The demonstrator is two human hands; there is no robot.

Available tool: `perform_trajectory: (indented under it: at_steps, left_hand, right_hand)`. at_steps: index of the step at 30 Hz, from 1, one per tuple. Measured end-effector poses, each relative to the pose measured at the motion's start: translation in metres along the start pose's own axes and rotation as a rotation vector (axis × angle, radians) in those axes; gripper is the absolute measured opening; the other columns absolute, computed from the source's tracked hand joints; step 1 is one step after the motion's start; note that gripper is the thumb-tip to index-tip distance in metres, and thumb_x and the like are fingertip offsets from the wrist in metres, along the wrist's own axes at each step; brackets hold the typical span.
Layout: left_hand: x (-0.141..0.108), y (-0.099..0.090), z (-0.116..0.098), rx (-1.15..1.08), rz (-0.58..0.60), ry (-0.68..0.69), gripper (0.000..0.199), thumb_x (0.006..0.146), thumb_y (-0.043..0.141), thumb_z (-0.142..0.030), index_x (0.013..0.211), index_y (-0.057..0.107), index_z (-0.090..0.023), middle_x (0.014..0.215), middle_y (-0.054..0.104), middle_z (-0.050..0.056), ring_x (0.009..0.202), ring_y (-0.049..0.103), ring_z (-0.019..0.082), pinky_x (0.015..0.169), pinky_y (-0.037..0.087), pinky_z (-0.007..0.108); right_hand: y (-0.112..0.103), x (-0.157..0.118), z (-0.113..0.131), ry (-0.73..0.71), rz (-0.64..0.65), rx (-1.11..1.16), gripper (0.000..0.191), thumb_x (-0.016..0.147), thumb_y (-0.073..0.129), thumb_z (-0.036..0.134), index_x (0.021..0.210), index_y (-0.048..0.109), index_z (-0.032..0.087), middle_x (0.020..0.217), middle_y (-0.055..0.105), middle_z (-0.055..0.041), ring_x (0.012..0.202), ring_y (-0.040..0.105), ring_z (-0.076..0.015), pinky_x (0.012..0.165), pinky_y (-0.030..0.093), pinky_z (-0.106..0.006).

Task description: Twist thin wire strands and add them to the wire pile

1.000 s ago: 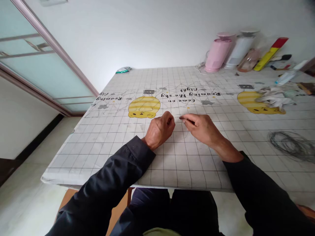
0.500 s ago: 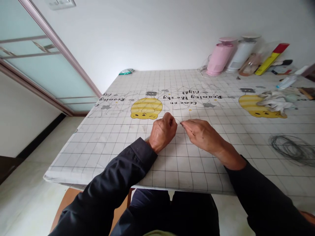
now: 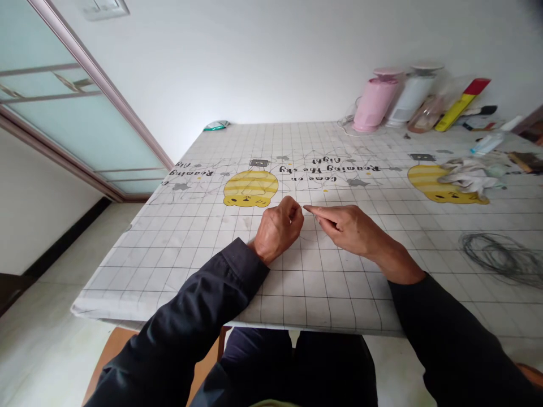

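My left hand (image 3: 279, 228) is closed in a pinch above the checked tablecloth (image 3: 182, 265), near the front middle of the table. What it holds is too small to make out; thin wire seems to run out over the cloth beyond it. Just to the right, my right hand (image 3: 354, 230) points its index finger toward the left fingertips, with a small gap between them. Its thumb lies below the index finger, and the other fingers are curled. Whether anything thin is between its fingers cannot be told.
On the right lies a coil of thin dark wire (image 3: 500, 257), with a crumpled cloth (image 3: 469, 176) behind it. A pink cylinder (image 3: 375, 104), a white cylinder (image 3: 410, 96) and a yellow and red box (image 3: 460, 107) stand at the back right. A green packet (image 3: 216, 125) lies at the back left.
My right hand has shifted slightly left, and its index finger is now straighter, closer to my left hand. My left hand keeps its pinch. The whole view has shifted slightly.
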State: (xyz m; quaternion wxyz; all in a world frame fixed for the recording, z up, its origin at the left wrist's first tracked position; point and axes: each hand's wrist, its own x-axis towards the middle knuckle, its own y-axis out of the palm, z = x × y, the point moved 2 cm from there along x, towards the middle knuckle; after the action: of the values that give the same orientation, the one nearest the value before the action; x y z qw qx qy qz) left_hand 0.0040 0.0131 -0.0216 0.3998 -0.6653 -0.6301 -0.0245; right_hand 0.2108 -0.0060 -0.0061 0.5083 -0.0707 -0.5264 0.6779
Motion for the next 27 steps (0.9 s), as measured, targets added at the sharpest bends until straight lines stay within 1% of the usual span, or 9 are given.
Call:
perform_trajectory:
  at_steps: [3,6,10,12,15,18,20,24,27]
  left_hand:
    - [-0.002,0.002,-0.001,-0.001,-0.005,-0.011,0.014,0.099,0.064,-0.016,0.088,0.058,-0.023,0.075,0.074,0.001,0.067,0.071,0.015,0.065,0.052,0.027]
    - [-0.003,0.004,-0.001,-0.014,-0.021,-0.045,0.016,0.097,0.065,-0.014,0.086,0.058,-0.023,0.075,0.074,0.0,0.066,0.072,0.015,0.065,0.052,0.027]
    - [-0.005,0.006,-0.002,-0.037,-0.036,-0.091,0.017,0.096,0.065,-0.014,0.084,0.058,-0.023,0.071,0.073,0.0,0.064,0.071,0.015,0.064,0.052,0.027]
    - [-0.005,0.006,-0.003,-0.047,-0.042,-0.099,0.017,0.096,0.066,-0.013,0.084,0.058,-0.023,0.07,0.073,-0.001,0.064,0.071,0.015,0.063,0.051,0.026]
    - [-0.004,0.004,-0.004,-0.046,-0.053,-0.117,0.016,0.095,0.067,-0.014,0.084,0.059,-0.023,0.072,0.074,0.0,0.065,0.072,0.015,0.065,0.052,0.027]
    - [-0.002,0.001,-0.005,-0.045,-0.07,-0.154,0.016,0.094,0.069,-0.016,0.084,0.059,-0.023,0.076,0.076,0.0,0.069,0.074,0.017,0.067,0.052,0.029]
    - [-0.001,0.0,-0.005,-0.057,-0.076,-0.161,0.015,0.096,0.068,-0.018,0.085,0.06,-0.023,0.077,0.077,0.001,0.071,0.076,0.018,0.067,0.053,0.029]
    - [0.0,-0.001,-0.003,-0.07,-0.088,-0.156,0.012,0.097,0.066,-0.019,0.088,0.06,-0.024,0.078,0.077,0.001,0.074,0.077,0.018,0.069,0.056,0.03]
    - [0.001,-0.001,0.0,-0.075,-0.084,-0.16,0.012,0.097,0.067,-0.019,0.089,0.059,-0.024,0.079,0.077,0.002,0.073,0.077,0.018,0.067,0.056,0.03]
  right_hand:
    - [-0.002,0.0,-0.001,0.002,0.015,0.05,0.043,0.105,0.055,0.015,0.14,0.08,0.023,0.083,0.079,-0.0004,0.063,0.063,-0.0144,0.063,0.047,-0.03]
    - [-0.001,0.0,-0.001,-0.002,0.014,0.088,0.042,0.105,0.056,0.015,0.137,0.081,0.024,0.086,0.079,-0.0009,0.065,0.064,-0.0146,0.063,0.047,-0.029]
    - [0.003,0.0,-0.001,-0.007,-0.012,0.093,0.034,0.106,0.058,0.017,0.124,0.085,0.024,0.082,0.078,-0.0011,0.064,0.062,-0.0151,0.062,0.046,-0.029]
    - [0.003,0.001,0.0,-0.007,-0.037,0.083,0.032,0.106,0.058,0.019,0.119,0.086,0.024,0.083,0.079,-0.0019,0.066,0.064,-0.0161,0.062,0.047,-0.029]
    - [0.001,0.001,0.001,0.023,-0.079,0.08,0.031,0.106,0.06,0.021,0.123,0.086,0.024,0.088,0.081,-0.0034,0.07,0.067,-0.0175,0.064,0.05,-0.03]
    - [-0.003,0.002,0.002,0.094,-0.071,0.066,0.029,0.104,0.067,0.026,0.128,0.084,0.022,0.076,0.076,-0.0013,0.062,0.061,-0.0161,0.061,0.047,-0.03]
    - [-0.006,0.002,0.003,0.117,-0.051,0.056,0.028,0.103,0.069,0.027,0.126,0.083,0.023,0.072,0.073,0.0002,0.059,0.058,-0.0151,0.059,0.045,-0.03]
    - [-0.009,0.002,0.003,0.058,-0.061,0.039,0.021,0.104,0.065,0.022,0.115,0.082,0.025,0.093,0.081,-0.0037,0.071,0.067,-0.0178,0.068,0.05,-0.033]
    - [-0.01,0.002,0.002,-0.002,-0.086,-0.002,0.02,0.105,0.061,0.018,0.106,0.08,0.024,0.096,0.081,-0.0057,0.08,0.071,-0.021,0.073,0.052,-0.036]
